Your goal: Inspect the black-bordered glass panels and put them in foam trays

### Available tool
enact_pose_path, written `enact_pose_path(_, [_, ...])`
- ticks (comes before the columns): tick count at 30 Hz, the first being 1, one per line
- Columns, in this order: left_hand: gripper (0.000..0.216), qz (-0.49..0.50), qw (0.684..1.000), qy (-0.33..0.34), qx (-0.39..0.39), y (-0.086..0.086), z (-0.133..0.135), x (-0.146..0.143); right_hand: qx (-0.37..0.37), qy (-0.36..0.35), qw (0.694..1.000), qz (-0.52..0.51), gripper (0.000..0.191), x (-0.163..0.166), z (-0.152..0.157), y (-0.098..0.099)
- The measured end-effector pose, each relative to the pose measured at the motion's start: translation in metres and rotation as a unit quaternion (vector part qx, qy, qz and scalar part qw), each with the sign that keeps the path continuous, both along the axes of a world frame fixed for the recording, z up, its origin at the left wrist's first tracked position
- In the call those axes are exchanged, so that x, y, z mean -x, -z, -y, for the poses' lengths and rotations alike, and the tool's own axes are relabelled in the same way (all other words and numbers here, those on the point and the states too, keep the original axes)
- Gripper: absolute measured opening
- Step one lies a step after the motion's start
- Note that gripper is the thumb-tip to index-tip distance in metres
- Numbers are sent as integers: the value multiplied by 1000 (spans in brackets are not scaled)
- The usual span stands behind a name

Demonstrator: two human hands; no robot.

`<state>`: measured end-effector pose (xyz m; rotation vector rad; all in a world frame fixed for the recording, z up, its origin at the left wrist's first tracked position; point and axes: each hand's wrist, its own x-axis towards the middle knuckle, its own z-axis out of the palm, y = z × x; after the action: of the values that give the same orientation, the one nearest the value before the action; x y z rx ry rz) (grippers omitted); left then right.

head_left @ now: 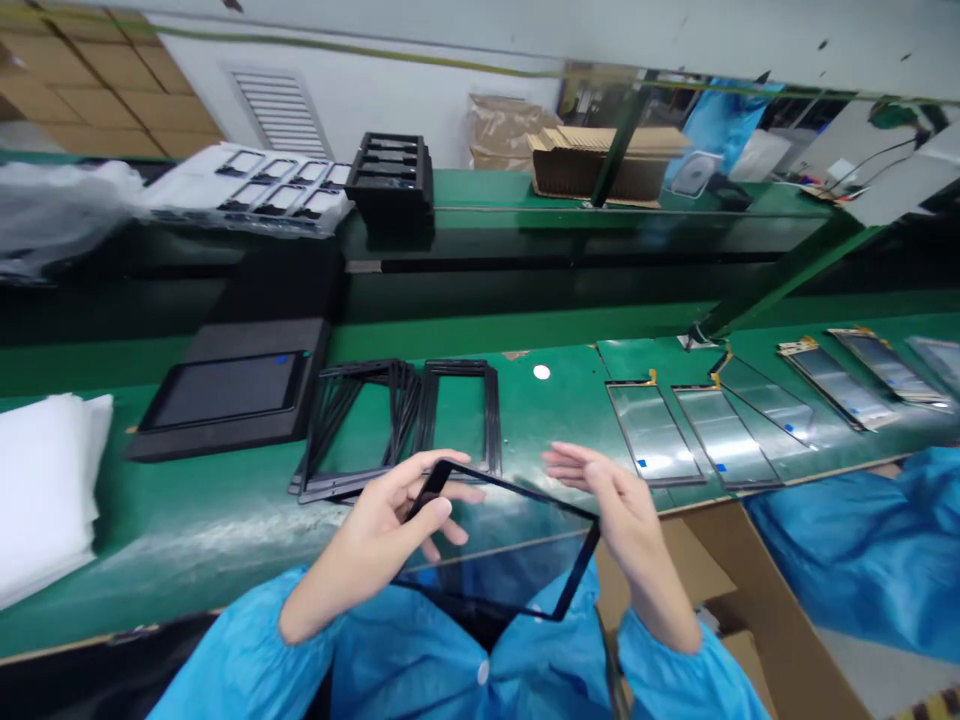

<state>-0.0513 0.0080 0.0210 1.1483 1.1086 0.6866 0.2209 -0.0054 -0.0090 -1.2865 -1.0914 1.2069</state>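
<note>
Currently, a glass panel [501,550] is being gripped one-sidedly by left fingers [429,521].
Slippage is being risked, right fingers [571,460] being held open.

A green table [536,420] bears, from left to right, a stack of white sheets [49,490], a dark block [259,340], two clusters of black frames [403,410], a white disc [541,372] and clear panels [652,435] with orange tabs.
</note>
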Motion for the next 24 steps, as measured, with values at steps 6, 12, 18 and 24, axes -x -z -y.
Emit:
enact_pose_path(6, [54, 48, 991, -122, -6, 18, 9, 6, 50, 64, 994, -68, 46, -15, 13, 21])
enact_pose_path(12, [46, -145, 956, -90, -238, 17, 1, 9, 23, 80, 996, -40, 31, 1, 16, 10])
enact_pose_path(18, [32, -328, 807, 139, -471, -1, -15, -3, 16, 47, 998, -40, 28, 11, 21, 1])
enact_pose_path(24, [21, -281, 897, 122, -319, -2, -20, -5, 41, 26, 995, -84, 44, 8, 23, 13])
